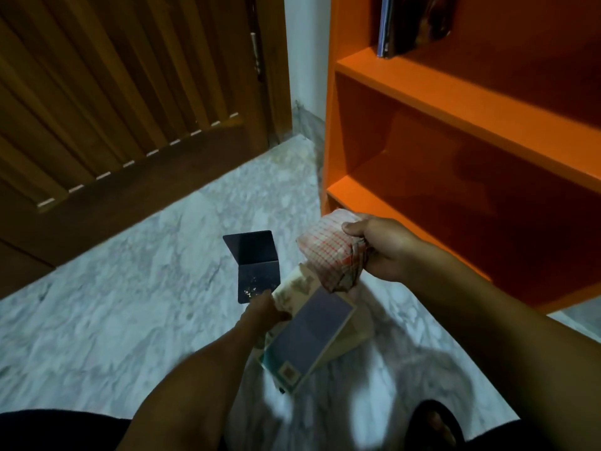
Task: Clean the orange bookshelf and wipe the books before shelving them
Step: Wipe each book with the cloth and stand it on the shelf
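Nearest the lens, at the bottom edge: dark clothing and a foot in a dark sandal point(435, 424) on the marble floor point(97, 320).

Beyond, from largest down: wooden door point(113, 92) far left; orange bookshelf point(471, 131) filling the right, middle and lower compartments bare, a few books point(409, 24) upright on the upper shelf. Between them, wide open floor.

Mid-frame, a book point(309, 333) held tilted over the floor by the left hand point(263, 310), fingers curled round its left edge. Just beyond its far end, a checked cloth point(328, 252) bunched in the right hand point(377, 249), gripped tight, touching or nearly touching the book's top; blurred, hard to tell which. Smallest: a dark bent bookend point(257, 265) standing on the floor just left of the hands, speckled with pale flecks.

Risks, as judged: book gripped on one edge only, so a firm wipe could twist it loose and drop it on the marble. Bookend close to the left hand, easily knocked. Shelf's sharp front corner near the right hand. Plenty of free room leftward; lower compartments open for shelving.
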{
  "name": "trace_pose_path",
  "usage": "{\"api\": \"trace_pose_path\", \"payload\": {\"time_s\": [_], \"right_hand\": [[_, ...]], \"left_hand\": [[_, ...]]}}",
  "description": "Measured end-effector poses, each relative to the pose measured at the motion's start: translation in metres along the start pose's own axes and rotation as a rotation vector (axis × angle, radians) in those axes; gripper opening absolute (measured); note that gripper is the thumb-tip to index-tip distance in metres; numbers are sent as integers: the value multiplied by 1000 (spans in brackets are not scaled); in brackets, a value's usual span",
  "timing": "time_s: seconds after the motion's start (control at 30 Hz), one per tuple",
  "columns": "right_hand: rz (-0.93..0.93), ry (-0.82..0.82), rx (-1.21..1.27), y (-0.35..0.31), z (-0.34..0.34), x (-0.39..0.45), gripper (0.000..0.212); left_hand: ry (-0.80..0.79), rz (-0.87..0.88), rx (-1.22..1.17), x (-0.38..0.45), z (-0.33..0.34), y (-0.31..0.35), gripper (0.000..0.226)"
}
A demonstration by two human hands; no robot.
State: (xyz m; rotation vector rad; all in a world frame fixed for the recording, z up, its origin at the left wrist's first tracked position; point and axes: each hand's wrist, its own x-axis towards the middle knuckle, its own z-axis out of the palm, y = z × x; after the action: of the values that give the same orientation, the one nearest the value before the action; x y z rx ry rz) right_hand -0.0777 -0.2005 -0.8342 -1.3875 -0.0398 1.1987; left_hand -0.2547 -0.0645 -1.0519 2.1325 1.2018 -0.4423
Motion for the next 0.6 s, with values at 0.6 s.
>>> {"api": "trace_pose_path", "payload": {"time_s": [0.6], "right_hand": [[30,-22,411,-38,3,-52,25]], "left_hand": [[62,285,-390,-41,-96,52,26]]}}
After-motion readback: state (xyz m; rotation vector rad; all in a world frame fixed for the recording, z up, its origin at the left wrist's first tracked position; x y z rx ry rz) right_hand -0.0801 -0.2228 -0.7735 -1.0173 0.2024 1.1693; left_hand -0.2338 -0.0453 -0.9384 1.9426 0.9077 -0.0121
